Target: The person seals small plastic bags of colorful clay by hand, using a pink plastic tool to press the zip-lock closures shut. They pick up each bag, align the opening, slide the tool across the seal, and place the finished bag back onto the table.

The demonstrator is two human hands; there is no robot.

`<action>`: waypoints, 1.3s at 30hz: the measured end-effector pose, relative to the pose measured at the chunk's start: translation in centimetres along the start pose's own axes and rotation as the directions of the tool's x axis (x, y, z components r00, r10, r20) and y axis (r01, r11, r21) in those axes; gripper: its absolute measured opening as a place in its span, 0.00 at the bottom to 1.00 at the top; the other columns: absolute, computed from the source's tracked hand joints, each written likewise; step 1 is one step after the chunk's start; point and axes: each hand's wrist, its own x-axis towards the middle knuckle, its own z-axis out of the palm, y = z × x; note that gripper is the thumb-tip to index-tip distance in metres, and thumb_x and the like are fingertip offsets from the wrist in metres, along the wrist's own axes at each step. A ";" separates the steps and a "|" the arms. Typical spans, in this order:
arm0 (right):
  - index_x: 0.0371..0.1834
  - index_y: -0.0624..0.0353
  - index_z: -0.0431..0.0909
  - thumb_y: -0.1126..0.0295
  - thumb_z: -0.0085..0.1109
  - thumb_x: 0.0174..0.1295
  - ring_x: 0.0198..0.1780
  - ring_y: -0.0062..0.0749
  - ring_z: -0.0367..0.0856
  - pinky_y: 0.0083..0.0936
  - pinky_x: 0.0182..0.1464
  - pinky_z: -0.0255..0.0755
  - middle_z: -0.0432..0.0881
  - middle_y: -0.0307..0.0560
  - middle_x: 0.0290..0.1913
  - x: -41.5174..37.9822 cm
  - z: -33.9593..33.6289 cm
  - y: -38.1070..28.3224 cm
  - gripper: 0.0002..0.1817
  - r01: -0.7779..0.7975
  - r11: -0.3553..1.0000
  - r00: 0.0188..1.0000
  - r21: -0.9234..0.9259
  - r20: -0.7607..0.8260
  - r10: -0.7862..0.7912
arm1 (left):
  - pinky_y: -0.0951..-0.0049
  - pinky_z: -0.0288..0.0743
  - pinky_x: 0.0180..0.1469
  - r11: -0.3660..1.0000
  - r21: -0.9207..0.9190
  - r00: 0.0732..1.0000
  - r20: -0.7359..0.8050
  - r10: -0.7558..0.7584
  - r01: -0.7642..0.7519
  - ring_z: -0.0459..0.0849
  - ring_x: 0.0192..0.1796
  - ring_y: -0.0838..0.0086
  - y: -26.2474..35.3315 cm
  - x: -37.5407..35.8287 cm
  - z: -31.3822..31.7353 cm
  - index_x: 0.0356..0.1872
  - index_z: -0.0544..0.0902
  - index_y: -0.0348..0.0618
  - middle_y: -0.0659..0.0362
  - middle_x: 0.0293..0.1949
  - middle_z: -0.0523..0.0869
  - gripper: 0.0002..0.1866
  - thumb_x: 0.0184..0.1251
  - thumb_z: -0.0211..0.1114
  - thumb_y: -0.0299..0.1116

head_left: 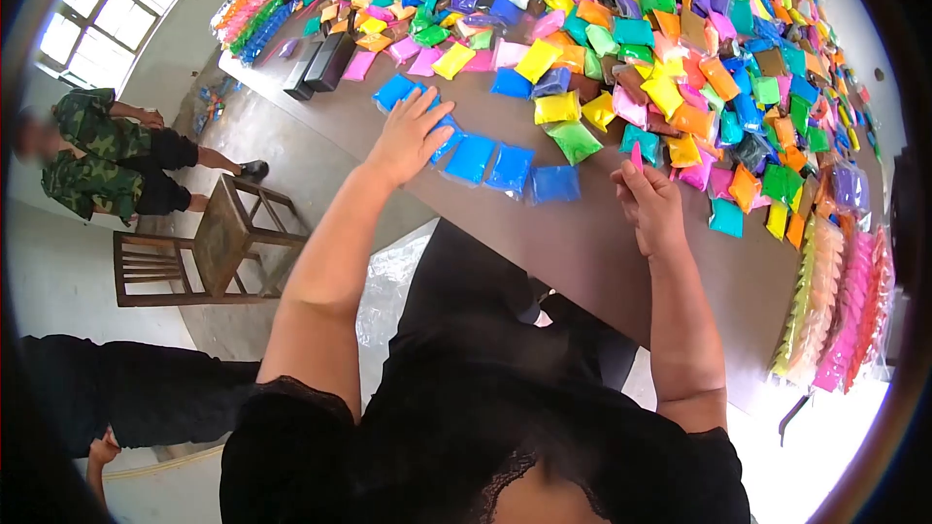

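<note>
My left hand [403, 141] lies with fingers spread over a row of blue packets near the table's front edge. One blue packet [392, 93] shows beyond its fingertips, and others, such as this flat blue packet [510, 170], continue the row to the right. A paler blue packet [556, 184] ends that row. My right hand [652, 213] is closed in a pinch around a small pink pointed piece [637, 156], whose lower part is hidden by the fingers. Just past that hand are a teal packet [639, 143] and a pink packet [695, 175].
A big heap of coloured packets [670, 49] covers the back and right of the brown table [592, 243]. Black boxes [320, 66] stand at the left. Strips of packets [830, 301] hang over the right edge. A wooden chair [228, 233] and two people are at the left.
</note>
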 end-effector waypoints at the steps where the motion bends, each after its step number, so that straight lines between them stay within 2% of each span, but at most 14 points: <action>1: 0.36 0.62 0.83 0.58 0.61 0.69 0.19 0.11 0.62 0.12 0.20 0.50 0.76 0.34 0.26 0.0 -0.1 0.0 0.16 -0.001 1.000 1.000 -0.008 0.003 0.001 | 0.46 0.51 0.74 1.000 0.007 1.000 -0.005 0.004 -0.004 0.59 0.74 0.46 0.4 -0.2 0.5 0.66 0.75 0.47 0.44 0.72 0.65 0.24 0.75 0.52 0.48; 6: 0.36 0.62 0.82 0.59 0.61 0.69 0.19 0.11 0.63 0.13 0.20 0.50 0.76 0.34 0.25 0.0 -0.3 0.2 0.15 -0.001 1.000 1.000 -0.002 0.028 0.001 | 0.44 0.49 0.75 0.938 -0.034 0.900 -0.269 -0.342 0.346 0.58 0.76 0.47 3.1 -0.9 2.3 0.66 0.75 0.47 0.46 0.72 0.66 0.26 0.76 0.50 0.50; 9: 0.36 0.62 0.82 0.59 0.61 0.69 0.19 0.11 0.63 0.13 0.21 0.50 0.76 0.34 0.25 0.2 -0.2 0.4 0.15 0.014 1.000 1.000 -0.021 0.024 -0.013 | 0.44 0.48 0.75 0.966 0.062 0.922 -0.319 -0.217 0.249 0.57 0.76 0.48 -0.6 0.6 0.3 0.66 0.75 0.49 0.47 0.72 0.67 0.25 0.76 0.50 0.50; 12: 0.36 0.61 0.82 0.59 0.61 0.69 0.20 0.11 0.63 0.13 0.21 0.51 0.76 0.35 0.25 0.2 -0.2 0.2 0.15 0.016 0.999 1.000 -0.037 0.015 -0.015 | 0.43 0.47 0.75 0.955 0.120 0.962 -0.051 -0.268 0.273 0.57 0.77 0.50 -4.6 1.0 -0.1 0.66 0.75 0.53 0.49 0.72 0.67 0.24 0.77 0.49 0.50; 16: 0.36 0.61 0.83 0.59 0.61 0.69 0.20 0.11 0.63 0.13 0.21 0.51 0.76 0.34 0.25 0.1 0.0 -0.1 0.14 0.006 0.999 1.000 -0.039 -0.001 -0.006 | 0.41 0.46 0.75 0.967 -0.011 0.964 -0.078 -0.255 0.254 0.57 0.77 0.50 -6.9 0.5 0.3 0.67 0.75 0.56 0.49 0.73 0.67 0.23 0.77 0.49 0.50; 19: 0.36 0.61 0.83 0.59 0.61 0.69 0.20 0.11 0.63 0.12 0.21 0.51 0.76 0.35 0.25 -0.1 -0.1 0.0 0.14 0.000 0.999 1.000 -0.047 -0.011 -0.001 | 0.39 0.45 0.75 0.872 0.049 0.870 -0.125 -0.478 0.486 0.57 0.77 0.51 -4.4 0.4 -0.7 0.68 0.73 0.55 0.49 0.73 0.66 0.25 0.75 0.51 0.50; 21: 0.37 0.61 0.83 0.59 0.61 0.69 0.20 0.11 0.63 0.12 0.21 0.51 0.77 0.35 0.26 -0.3 -0.1 0.3 0.15 -0.007 0.999 1.000 -0.052 -0.013 0.006 | 0.38 0.44 0.75 0.984 -0.076 0.955 -0.241 -0.173 0.159 0.56 0.77 0.52 -0.6 0.1 -0.8 0.70 0.70 0.56 0.50 0.74 0.64 0.27 0.74 0.53 0.51; 22: 0.37 0.62 0.83 0.59 0.61 0.69 0.20 0.11 0.63 0.12 0.21 0.51 0.76 0.35 0.26 -0.3 -0.2 0.4 0.15 -0.003 0.999 1.000 -0.048 -0.001 0.003 | 0.38 0.44 0.75 0.982 -0.082 0.955 -0.234 -0.184 0.170 0.56 0.77 0.52 1.1 -0.9 0.1 0.70 0.70 0.56 0.50 0.74 0.64 0.27 0.74 0.53 0.51; 24: 0.37 0.62 0.83 0.59 0.61 0.70 0.20 0.11 0.63 0.12 0.21 0.51 0.76 0.35 0.26 0.2 -0.2 0.2 0.15 0.019 0.999 1.000 -0.043 0.016 -0.018 | 0.39 0.43 0.75 0.996 0.093 1.000 0.006 -0.015 0.015 0.55 0.78 0.53 3.2 -1.7 0.8 0.71 0.68 0.56 0.50 0.75 0.63 0.29 0.73 0.54 0.52; 29: 0.37 0.62 0.82 0.60 0.60 0.70 0.20 0.10 0.63 0.12 0.21 0.51 0.76 0.34 0.26 0.0 -0.3 0.1 0.15 0.002 0.999 1.000 -0.044 0.005 -0.002 | 0.43 0.39 0.76 0.975 0.085 0.977 0.038 -0.210 0.207 0.53 0.79 0.53 1.1 -1.1 0.6 0.73 0.65 0.55 0.50 0.76 0.60 0.31 0.74 0.51 0.54; 32: 0.37 0.62 0.82 0.60 0.60 0.70 0.20 0.11 0.63 0.12 0.21 0.51 0.76 0.34 0.26 0.0 -0.3 0.1 0.15 0.019 0.999 0.999 -0.044 0.035 -0.017 | 0.40 0.42 0.75 0.973 0.086 0.969 -0.139 -0.203 0.216 0.54 0.78 0.53 1.5 -0.6 0.9 0.71 0.68 0.52 0.47 0.75 0.61 0.30 0.73 0.55 0.51; 35: 0.37 0.62 0.83 0.60 0.60 0.70 0.20 0.10 0.63 0.12 0.21 0.51 0.76 0.34 0.26 0.0 -0.1 0.0 0.15 0.004 0.999 1.000 -0.041 0.011 -0.003 | 0.40 0.42 0.75 0.999 -0.019 0.988 -0.147 -0.048 0.046 0.54 0.78 0.52 6.5 -1.3 0.1 0.71 0.68 0.50 0.46 0.75 0.60 0.30 0.72 0.56 0.51; 37: 0.37 0.62 0.83 0.60 0.60 0.70 0.20 0.10 0.63 0.12 0.21 0.52 0.76 0.34 0.26 -0.1 -0.1 0.1 0.15 -0.002 0.999 1.000 -0.037 0.013 0.002 | 0.41 0.43 0.75 0.989 -0.007 0.989 0.015 0.146 -0.146 0.53 0.78 0.52 8.6 -2.2 0.7 0.71 0.68 0.49 0.46 0.76 0.59 0.31 0.71 0.56 0.52; 39: 0.37 0.62 0.83 0.59 0.60 0.70 0.20 0.10 0.63 0.11 0.20 0.52 0.76 0.34 0.26 -0.1 -0.2 -0.1 0.15 0.002 0.999 1.000 -0.036 0.019 -0.001 | 0.42 0.41 0.76 0.994 0.019 0.993 0.026 0.111 -0.112 0.53 0.78 0.52 8.4 -2.5 1.3 0.72 0.67 0.49 0.46 0.76 0.58 0.32 0.72 0.54 0.53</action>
